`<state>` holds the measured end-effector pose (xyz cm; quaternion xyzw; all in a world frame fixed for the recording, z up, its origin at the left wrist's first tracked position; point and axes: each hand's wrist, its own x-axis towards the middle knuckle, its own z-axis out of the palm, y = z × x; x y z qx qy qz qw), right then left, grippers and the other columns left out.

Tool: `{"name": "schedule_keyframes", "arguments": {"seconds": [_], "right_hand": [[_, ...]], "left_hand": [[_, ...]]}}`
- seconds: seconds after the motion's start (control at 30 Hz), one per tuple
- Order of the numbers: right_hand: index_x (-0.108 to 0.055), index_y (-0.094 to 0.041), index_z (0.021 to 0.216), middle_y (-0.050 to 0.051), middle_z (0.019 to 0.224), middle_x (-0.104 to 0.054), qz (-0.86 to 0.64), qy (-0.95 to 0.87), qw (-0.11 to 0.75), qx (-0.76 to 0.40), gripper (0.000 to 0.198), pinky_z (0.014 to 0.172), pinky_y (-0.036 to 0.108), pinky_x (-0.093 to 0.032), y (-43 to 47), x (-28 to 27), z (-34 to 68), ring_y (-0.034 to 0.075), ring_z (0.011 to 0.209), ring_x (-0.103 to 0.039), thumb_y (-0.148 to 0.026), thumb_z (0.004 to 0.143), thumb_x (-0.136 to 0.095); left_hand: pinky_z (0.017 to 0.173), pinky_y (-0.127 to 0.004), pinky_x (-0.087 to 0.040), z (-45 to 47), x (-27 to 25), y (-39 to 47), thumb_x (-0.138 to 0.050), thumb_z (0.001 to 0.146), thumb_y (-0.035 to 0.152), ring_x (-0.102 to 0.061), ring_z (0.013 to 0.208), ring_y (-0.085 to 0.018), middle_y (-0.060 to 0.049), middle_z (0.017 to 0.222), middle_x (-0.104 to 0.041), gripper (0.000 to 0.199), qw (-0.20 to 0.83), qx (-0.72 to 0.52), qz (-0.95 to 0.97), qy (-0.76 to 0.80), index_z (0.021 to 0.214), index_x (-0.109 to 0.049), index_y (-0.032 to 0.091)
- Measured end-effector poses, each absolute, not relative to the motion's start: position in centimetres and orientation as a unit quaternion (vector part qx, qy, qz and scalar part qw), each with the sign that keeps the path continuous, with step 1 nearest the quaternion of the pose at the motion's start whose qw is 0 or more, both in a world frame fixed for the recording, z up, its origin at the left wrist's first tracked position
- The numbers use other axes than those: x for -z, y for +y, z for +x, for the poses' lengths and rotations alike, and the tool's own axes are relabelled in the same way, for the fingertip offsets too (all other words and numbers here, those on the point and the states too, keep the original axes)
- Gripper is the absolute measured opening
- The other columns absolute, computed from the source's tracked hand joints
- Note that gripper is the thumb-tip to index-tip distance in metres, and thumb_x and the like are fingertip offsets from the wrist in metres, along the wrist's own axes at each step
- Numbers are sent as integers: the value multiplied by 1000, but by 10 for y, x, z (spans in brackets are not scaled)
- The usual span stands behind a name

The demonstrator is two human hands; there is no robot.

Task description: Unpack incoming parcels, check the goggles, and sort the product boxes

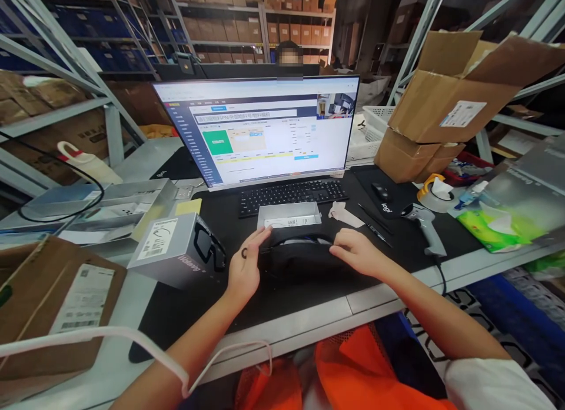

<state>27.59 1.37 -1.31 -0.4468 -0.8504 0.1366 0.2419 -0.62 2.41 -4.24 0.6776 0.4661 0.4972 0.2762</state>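
A black soft case (304,260) lies on the dark desk mat in front of me, its top parted along a zip edge with something dark inside. My right hand (358,252) has its fingers closed on the case's right end. At the left end is my left hand (245,264), with a dark ring and fingers stretched out along the side of the case. Just behind the case sits a grey-white open box or tray (290,216) with a printed label. Left of my left hand stands a grey product box (170,251) picturing dark glasses.
Behind are a keyboard (293,195) and a lit monitor (265,133). To the right lie pens (375,226), a mouse (381,192), a barcode scanner (424,227), and a green tissue pack (492,227). Cardboard boxes (445,104) rise behind them. A carton (57,304) stands left. A person (289,54) is beyond the monitor.
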Motion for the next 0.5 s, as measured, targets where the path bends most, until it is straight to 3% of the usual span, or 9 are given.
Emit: {"name": "schedule_keyframes", "arguments": {"seconds": [0.1,0.2,0.3,0.4,0.5], "right_hand": [[-57,-18,74,3,74,-61,-432,-862,244,-106,36,71,31,-34,6,9,261,17,74,-52,-39,104,-56],[-57,-18,73,4,72,-62,-394,-886,231,-76,41,69,32,-31,-5,8,246,16,70,-52,-37,107,-48],[-54,-19,67,3,66,-60,-380,-884,260,-74,47,67,32,-30,-13,10,246,15,64,-50,-37,109,-43],[-54,-19,66,3,64,-60,-395,-872,273,-94,48,67,31,-31,-17,15,242,15,62,-49,-38,109,-43],[-61,-19,72,3,68,-65,-409,-872,244,-113,42,69,31,-34,-18,19,222,16,65,-55,-38,107,-48]], "left_hand": [[121,-42,-43,7,36,17,-23,111,54,-59,135,-24,-8,137,-69,63,276,-546,673,416,132,-72,20],[120,-45,-43,9,40,24,-28,111,52,-59,135,-25,-11,136,-69,59,209,-582,704,349,128,-72,18],[119,-48,-43,-7,53,36,-33,111,49,-59,135,-25,-13,134,-70,53,166,-565,708,390,127,-72,17],[116,-49,-47,-21,59,34,-41,109,48,-62,131,-26,-16,136,-68,46,223,-558,682,418,126,-71,16],[114,-51,-49,-25,53,21,-54,104,50,-61,132,-30,-15,147,-60,38,284,-559,696,350,104,-75,18]]}}
